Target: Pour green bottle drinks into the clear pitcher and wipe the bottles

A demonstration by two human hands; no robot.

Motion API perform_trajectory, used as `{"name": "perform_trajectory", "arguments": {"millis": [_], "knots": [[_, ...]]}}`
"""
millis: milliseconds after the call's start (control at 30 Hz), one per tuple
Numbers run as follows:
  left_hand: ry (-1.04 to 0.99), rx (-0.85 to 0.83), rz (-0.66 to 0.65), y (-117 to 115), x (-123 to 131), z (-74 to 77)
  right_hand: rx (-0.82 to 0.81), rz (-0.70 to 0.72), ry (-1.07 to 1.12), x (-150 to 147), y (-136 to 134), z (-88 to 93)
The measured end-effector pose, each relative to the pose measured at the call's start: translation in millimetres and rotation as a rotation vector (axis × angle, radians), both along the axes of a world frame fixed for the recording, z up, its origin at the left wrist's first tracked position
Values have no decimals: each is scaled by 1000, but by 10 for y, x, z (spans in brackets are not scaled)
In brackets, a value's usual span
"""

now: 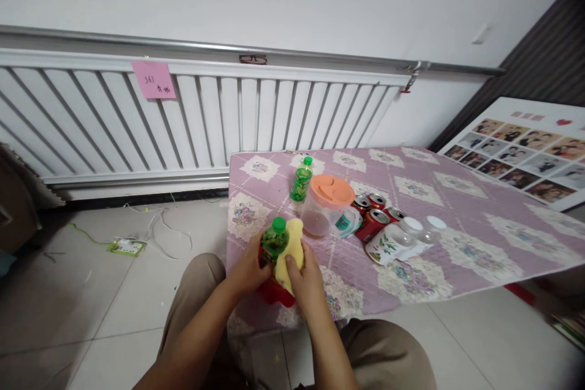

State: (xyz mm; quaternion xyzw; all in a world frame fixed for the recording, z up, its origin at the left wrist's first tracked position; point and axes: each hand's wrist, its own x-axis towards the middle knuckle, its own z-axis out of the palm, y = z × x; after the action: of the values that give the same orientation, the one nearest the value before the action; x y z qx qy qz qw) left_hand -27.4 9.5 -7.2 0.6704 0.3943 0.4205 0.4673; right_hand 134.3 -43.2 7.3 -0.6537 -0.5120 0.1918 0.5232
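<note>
Tablecloth [484, 228]: spreads beneath pitcher [317, 219]. Pitcher: stands upright, lidded. Left hand [250, 267]: curls round green-capped bottle [275, 244], left of pitcher and nearer, apparently to steady it. Right hand [308, 271]: grips yellow sponge or cloth [292, 256] against bottle, seemingly for firm contact.

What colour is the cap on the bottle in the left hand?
Green: the cap shows in the head view.

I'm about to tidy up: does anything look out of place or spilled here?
Two things seem odd: eyeglasses perched at the top of the radiator, by the pipe, and loose white cords straggling across the floor tiles. I see no spill on the floral tablecloth.
</note>
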Motion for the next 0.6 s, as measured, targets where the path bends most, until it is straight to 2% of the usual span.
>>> {"name": "perform_trajectory", "arguments": {"millis": [67,133,233,367,500,600], "knots": [[31,21,-18,5,-55,53,-14,-8,17,38,-15,-59],[44,6,-45,13,-86,93,-13,-20,32,40,-48,-41],[42,-24,-65,17,-72,110,39,-34,18,-20,-97,93],[46,-5,16,-14,-2,50,139,-22,-114,-94,-105,219],[61,24,82,-34,15,-30,18,1,-93,-45,-82,91],[-2,-48,-18,7,-35,-43,-44,12,-48,30,-82,-52]]}}
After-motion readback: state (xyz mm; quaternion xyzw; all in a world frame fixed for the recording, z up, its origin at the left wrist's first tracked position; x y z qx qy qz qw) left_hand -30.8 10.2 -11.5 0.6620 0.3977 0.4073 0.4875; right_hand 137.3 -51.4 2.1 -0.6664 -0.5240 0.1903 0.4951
